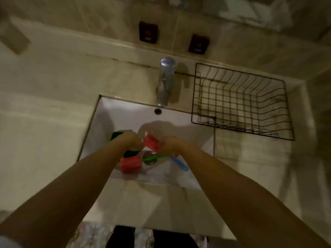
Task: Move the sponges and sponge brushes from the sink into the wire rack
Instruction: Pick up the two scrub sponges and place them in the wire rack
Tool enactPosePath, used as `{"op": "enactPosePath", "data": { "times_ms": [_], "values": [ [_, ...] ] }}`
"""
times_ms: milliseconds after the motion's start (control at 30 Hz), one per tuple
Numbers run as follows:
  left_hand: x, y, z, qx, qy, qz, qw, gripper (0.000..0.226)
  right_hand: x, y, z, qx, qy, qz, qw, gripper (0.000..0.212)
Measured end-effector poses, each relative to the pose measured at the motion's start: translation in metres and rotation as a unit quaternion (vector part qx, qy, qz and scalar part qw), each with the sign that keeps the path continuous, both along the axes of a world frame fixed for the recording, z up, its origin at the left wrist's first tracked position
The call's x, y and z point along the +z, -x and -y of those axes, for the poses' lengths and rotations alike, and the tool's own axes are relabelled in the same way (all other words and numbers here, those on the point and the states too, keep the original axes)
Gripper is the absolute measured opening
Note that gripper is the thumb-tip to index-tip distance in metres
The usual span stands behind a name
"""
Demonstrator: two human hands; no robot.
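Observation:
Both my hands are down in the white sink (123, 113). My right hand (172, 144) grips a red ribbed sponge brush head (151, 143), lifted a little above the basin floor. My left hand (129, 140) is closed over a dark green sponge (116, 135); another dark green piece (131, 153) shows just below it. A second red sponge brush head (130, 164) lies on the basin floor with a green handle (154, 157) crossing the drain. A blue handle (180, 164) lies to the right, partly hidden under my right wrist. The black wire rack (240, 102) stands on the counter at the right.
A chrome tap (166, 81) rises behind the sink, between basin and rack. Beige counter (44, 122) stretches left of the sink. Two dark wall switches (148, 34) sit on the tiled wall. My legs show below the counter's front edge.

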State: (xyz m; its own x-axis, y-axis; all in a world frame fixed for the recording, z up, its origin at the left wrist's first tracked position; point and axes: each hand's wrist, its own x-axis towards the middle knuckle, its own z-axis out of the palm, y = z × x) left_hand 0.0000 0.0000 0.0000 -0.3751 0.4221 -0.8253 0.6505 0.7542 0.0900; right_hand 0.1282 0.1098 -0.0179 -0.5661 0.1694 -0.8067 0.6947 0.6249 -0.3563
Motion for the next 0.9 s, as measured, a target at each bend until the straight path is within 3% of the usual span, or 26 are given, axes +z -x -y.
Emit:
{"op": "enactPosePath", "data": {
  "times_ms": [133,233,367,467,633,767,900],
  "values": [
    [-0.021,0.022,0.017,0.122,-0.079,-0.046,0.988,0.017,-0.023,0.020,0.009,0.035,-0.010,0.012,0.999,0.041],
    [-0.034,0.032,0.041,0.180,-0.110,-0.115,0.971,0.021,-0.036,0.033,0.025,0.020,0.001,-0.080,0.997,0.023],
    [-0.051,0.030,0.064,0.274,-0.140,-0.063,0.949,0.048,-0.047,0.051,0.047,0.046,-0.004,-0.174,0.984,0.027],
    [-0.063,0.026,0.074,0.291,-0.148,-0.073,0.942,0.072,-0.058,0.057,0.055,0.102,-0.035,-0.218,0.970,0.029],
    [-0.075,0.024,0.076,0.289,-0.183,-0.081,0.936,0.050,-0.073,0.066,0.065,0.168,-0.087,-0.191,0.963,0.038],
    [-0.072,0.020,0.081,0.313,-0.178,-0.086,0.929,0.063,-0.075,0.066,0.072,0.265,-0.146,-0.158,0.940,0.038],
    [-0.057,0.021,0.090,0.295,-0.225,-0.065,0.926,0.065,-0.063,0.056,0.080,0.240,-0.200,-0.162,0.936,0.032]
  ]
}}
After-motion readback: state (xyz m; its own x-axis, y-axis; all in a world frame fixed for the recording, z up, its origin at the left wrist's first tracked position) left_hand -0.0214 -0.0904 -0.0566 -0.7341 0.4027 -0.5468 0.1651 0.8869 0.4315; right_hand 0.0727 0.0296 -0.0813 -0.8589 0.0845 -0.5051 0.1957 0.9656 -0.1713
